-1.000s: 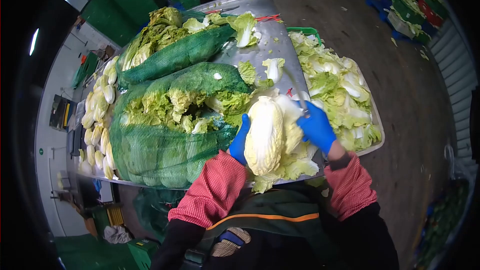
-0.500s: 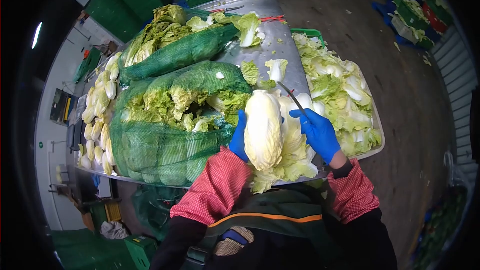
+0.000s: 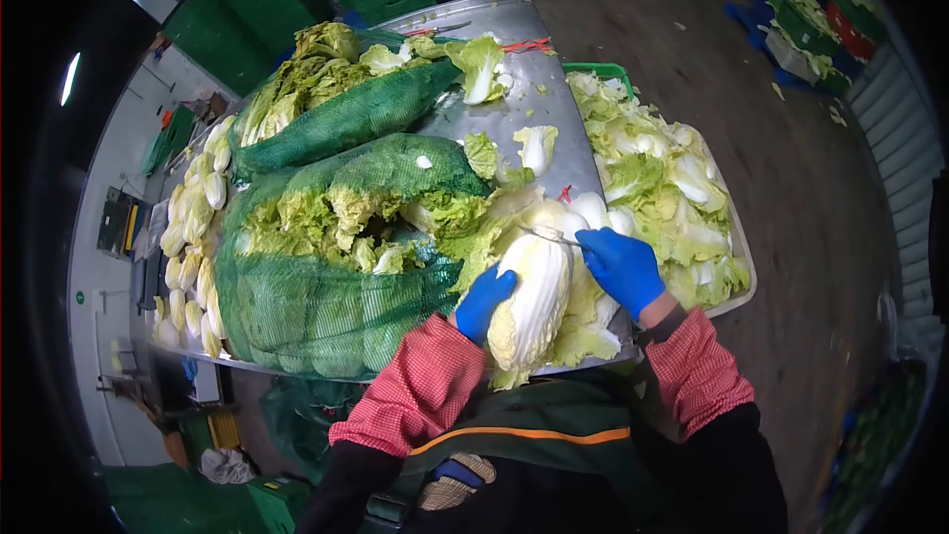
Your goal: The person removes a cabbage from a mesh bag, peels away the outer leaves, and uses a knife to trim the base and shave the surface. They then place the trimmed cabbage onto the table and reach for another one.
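A pale napa cabbage point(image 3: 534, 297) lies tilted at the near edge of the metal table. My left hand point(image 3: 484, 303), in a blue glove, grips it from its left side, with the thumb on top. My right hand point(image 3: 623, 265), also blue-gloved, is closed around the handle of a knife point(image 3: 546, 234). The blade reaches left across the far, stem end of the cabbage. Loose outer leaves point(image 3: 583, 331) lie under and beside it. Left of my left hand is a green mesh sack point(image 3: 326, 307) of cabbages, torn open at the top.
A second mesh sack point(image 3: 356, 124) lies farther back. Trimmed cabbages point(image 3: 193, 237) line the left side. Right of the metal table point(image 3: 554, 104) stands a bin point(image 3: 746, 267) heaped with leaves. Red ties point(image 3: 527, 45) and another knife point(image 3: 437, 30) lie at the far end.
The cabbage has turned and tilted, showing a white ribbed side. My right hand has brought the knife blade from beyond the cabbage onto its stem end. My left thumb now lies over the cabbage.
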